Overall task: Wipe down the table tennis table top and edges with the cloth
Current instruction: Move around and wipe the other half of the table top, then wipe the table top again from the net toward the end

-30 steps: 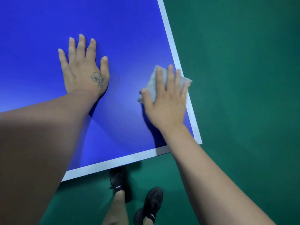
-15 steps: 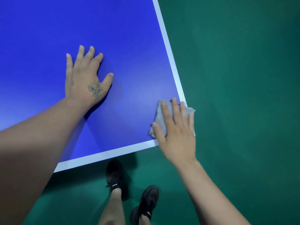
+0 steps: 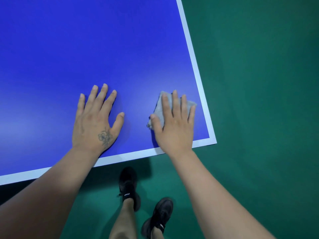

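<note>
Green floor [image 3: 259, 83] fills the right side and bottom. The table tennis table [image 3: 86, 49], blue top with a white border line, takes up most of the upper left; its near-right corner sits at lower right of centre. The right sideline [image 3: 193, 54] runs away from the person up the frame; the near end line [image 3: 129, 156] runs leftward across it. Two bare forearms reach in from below. Black shoes [image 3: 128, 185] stand on the floor just under the near edge.

Left hand [image 3: 96, 121], flower tattoo on its back, lies flat on the blue top, fingers spread and straight, holding nothing; looks like a brace.

Right hand [image 3: 174, 125] presses flat on the cloth [image 3: 161, 109], fingers straight and together, thumb out to the left side. Not gripping, just pushing down.

The cloth is grey, folded small, mostly hidden under the right fingers, with edges showing at the top, right and left. It lies on the blue top inside the corner, near the right sideline but not on it, a bit further from the near end line.

Key relation: the cloth is under the right hand only, with the left hand apart to its left. The sideline is the closest unwiped-looking edge, lying to the cloth's right; the corner is down-right. Likely next stroke is along that sideline or out over the edge, right hand doing it.
</note>
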`<state>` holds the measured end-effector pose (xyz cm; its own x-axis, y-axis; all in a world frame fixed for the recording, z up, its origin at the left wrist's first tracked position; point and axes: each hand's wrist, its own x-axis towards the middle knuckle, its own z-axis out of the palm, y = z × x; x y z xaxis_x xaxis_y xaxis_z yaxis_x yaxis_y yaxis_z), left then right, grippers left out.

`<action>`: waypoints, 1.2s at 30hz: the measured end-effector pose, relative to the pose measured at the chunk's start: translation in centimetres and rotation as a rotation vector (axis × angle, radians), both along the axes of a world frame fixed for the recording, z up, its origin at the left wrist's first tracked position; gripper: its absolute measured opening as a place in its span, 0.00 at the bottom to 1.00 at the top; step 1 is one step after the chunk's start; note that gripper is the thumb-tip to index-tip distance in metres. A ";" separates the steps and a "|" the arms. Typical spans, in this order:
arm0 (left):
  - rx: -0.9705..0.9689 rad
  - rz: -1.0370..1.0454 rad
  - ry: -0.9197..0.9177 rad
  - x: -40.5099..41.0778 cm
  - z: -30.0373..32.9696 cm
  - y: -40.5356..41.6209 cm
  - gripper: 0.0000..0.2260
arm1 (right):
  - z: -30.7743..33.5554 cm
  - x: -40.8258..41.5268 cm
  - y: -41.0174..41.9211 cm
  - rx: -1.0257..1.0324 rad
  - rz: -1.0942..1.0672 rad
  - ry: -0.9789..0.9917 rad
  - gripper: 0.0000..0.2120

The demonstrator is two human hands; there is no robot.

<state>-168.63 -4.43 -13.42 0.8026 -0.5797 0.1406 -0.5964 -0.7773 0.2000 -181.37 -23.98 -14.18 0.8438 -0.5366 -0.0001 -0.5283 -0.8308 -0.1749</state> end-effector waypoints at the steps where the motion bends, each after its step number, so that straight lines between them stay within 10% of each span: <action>1: -0.001 0.002 0.002 0.0 0.0 0.0 0.30 | 0.0 -1.1 0.8 0.008 0.037 0.002 0.34; 20: -0.014 -0.001 0.072 0.0 0.3 0.2 0.30 | 2.1 -6.1 -4.8 0.404 -0.378 -0.068 0.25; 27: -0.289 -0.024 0.154 -1.1 1.8 0.3 0.16 | 5.1 -7.8 -8.4 0.682 -0.781 -0.115 0.38; 36: -0.608 -0.067 0.871 -5.9 9.6 -3.7 0.13 | 10.1 -8.6 -4.1 0.776 -0.657 -0.246 0.03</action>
